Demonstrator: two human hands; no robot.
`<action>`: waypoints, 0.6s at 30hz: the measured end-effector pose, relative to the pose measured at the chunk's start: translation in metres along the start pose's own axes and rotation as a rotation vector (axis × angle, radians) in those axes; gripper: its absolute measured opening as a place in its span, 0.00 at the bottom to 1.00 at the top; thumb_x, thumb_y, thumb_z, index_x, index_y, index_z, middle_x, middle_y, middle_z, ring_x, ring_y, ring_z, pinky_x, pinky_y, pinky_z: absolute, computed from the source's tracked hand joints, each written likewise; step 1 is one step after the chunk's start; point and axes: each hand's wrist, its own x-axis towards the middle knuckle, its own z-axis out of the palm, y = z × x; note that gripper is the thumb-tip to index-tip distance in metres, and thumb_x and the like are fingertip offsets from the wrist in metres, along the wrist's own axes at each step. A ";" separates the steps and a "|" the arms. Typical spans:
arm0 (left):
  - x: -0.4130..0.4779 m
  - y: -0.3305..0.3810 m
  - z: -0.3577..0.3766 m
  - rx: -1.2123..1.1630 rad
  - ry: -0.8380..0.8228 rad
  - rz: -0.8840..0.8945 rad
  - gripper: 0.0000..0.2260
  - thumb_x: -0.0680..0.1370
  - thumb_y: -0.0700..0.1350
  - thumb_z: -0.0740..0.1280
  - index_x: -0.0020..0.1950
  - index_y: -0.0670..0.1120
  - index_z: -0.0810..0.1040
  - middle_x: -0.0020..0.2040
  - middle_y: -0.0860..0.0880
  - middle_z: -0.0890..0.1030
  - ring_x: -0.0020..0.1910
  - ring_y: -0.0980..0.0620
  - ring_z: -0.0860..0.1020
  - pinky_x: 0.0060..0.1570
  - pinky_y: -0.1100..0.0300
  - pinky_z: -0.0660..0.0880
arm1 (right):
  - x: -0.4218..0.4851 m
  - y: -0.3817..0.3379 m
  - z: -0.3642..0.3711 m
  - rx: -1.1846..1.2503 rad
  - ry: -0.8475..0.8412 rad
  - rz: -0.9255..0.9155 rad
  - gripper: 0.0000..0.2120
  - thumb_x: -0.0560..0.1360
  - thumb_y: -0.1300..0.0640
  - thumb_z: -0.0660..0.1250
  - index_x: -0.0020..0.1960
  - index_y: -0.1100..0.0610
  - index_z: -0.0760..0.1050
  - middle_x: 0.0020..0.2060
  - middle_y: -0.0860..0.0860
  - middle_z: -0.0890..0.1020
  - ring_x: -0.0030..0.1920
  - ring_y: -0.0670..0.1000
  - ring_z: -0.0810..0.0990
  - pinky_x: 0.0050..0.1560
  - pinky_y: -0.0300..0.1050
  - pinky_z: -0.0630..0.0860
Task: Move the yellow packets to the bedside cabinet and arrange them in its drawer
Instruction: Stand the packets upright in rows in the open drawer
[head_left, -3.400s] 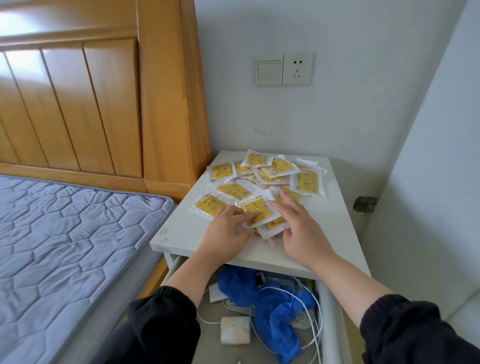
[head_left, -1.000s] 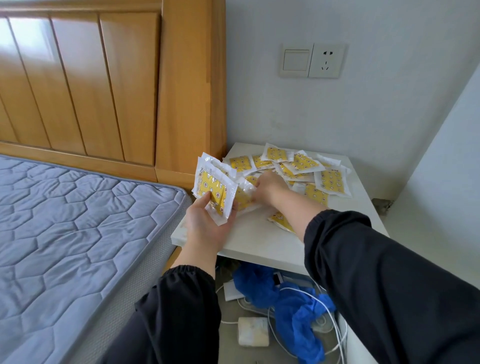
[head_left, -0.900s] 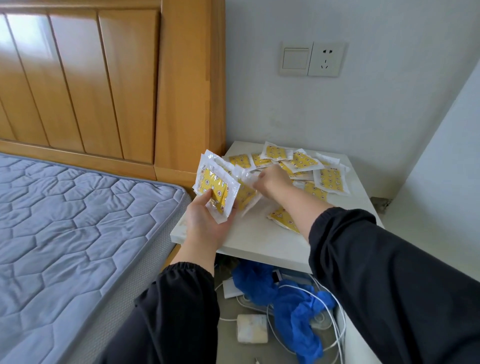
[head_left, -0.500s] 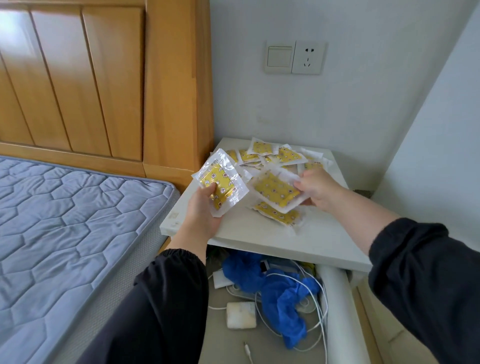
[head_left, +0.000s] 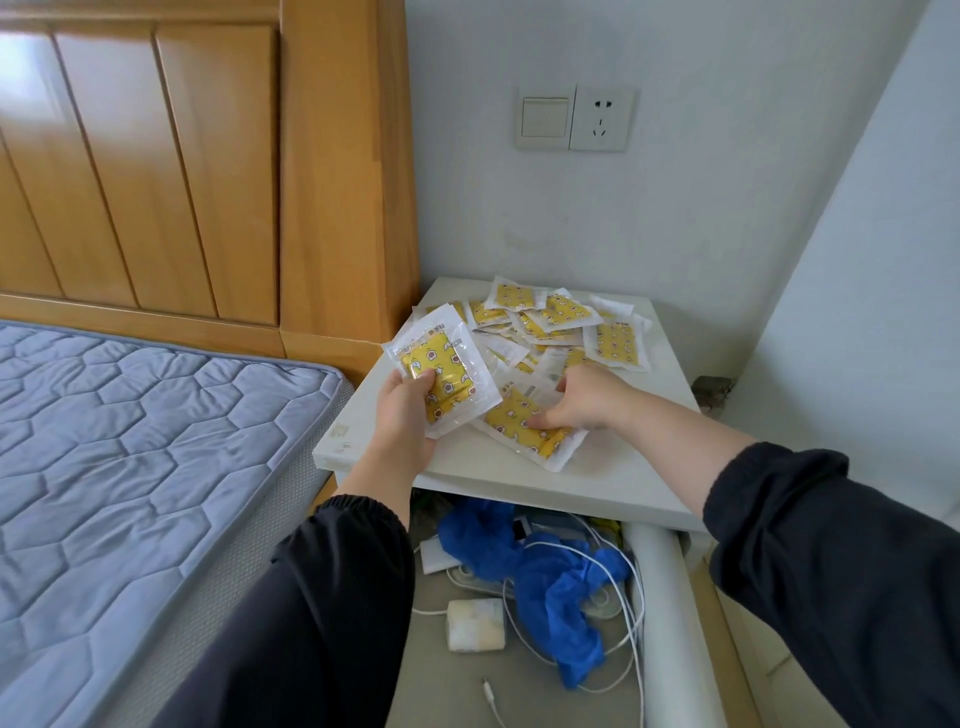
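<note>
From where I stood, the stack of clear-wrapped yellow packets (head_left: 444, 371) gripped by the left hand (head_left: 408, 415) could not be counted. The right hand (head_left: 579, 400) covered the upper end of one flat yellow packet (head_left: 524, 431), and whether it gripped or only pressed it was unclear. The packets' print was too small to read. The white bedside cabinet (head_left: 467, 462) hid the rear of its open drawer (head_left: 662, 623). Crumpled blue material (head_left: 550, 577) buried whatever lay beneath, and thin white cables (head_left: 636, 582) ran off the bottom edge.

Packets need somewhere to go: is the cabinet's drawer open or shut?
Open. The drawer juts out under the cabinet top, its blue cloth, cables and charger in plain sight.
</note>
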 end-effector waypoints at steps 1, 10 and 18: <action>0.000 0.000 0.000 0.007 0.003 0.004 0.09 0.81 0.38 0.61 0.60 0.45 0.74 0.48 0.47 0.82 0.43 0.48 0.82 0.38 0.53 0.79 | 0.001 -0.003 -0.001 -0.026 -0.018 0.000 0.31 0.67 0.38 0.72 0.58 0.61 0.74 0.54 0.53 0.79 0.55 0.54 0.77 0.52 0.45 0.74; -0.005 0.000 0.001 0.051 -0.008 0.048 0.09 0.81 0.38 0.61 0.60 0.44 0.74 0.47 0.47 0.82 0.44 0.48 0.82 0.46 0.49 0.79 | -0.003 -0.023 -0.019 -0.104 -0.241 0.058 0.30 0.72 0.46 0.71 0.68 0.60 0.70 0.65 0.55 0.74 0.61 0.55 0.75 0.58 0.46 0.72; -0.005 -0.001 0.002 0.051 0.012 0.054 0.10 0.81 0.38 0.61 0.61 0.44 0.74 0.48 0.48 0.82 0.44 0.49 0.82 0.44 0.51 0.80 | -0.009 -0.028 -0.024 0.050 -0.312 0.100 0.29 0.74 0.54 0.71 0.70 0.64 0.67 0.68 0.57 0.72 0.62 0.57 0.74 0.60 0.47 0.70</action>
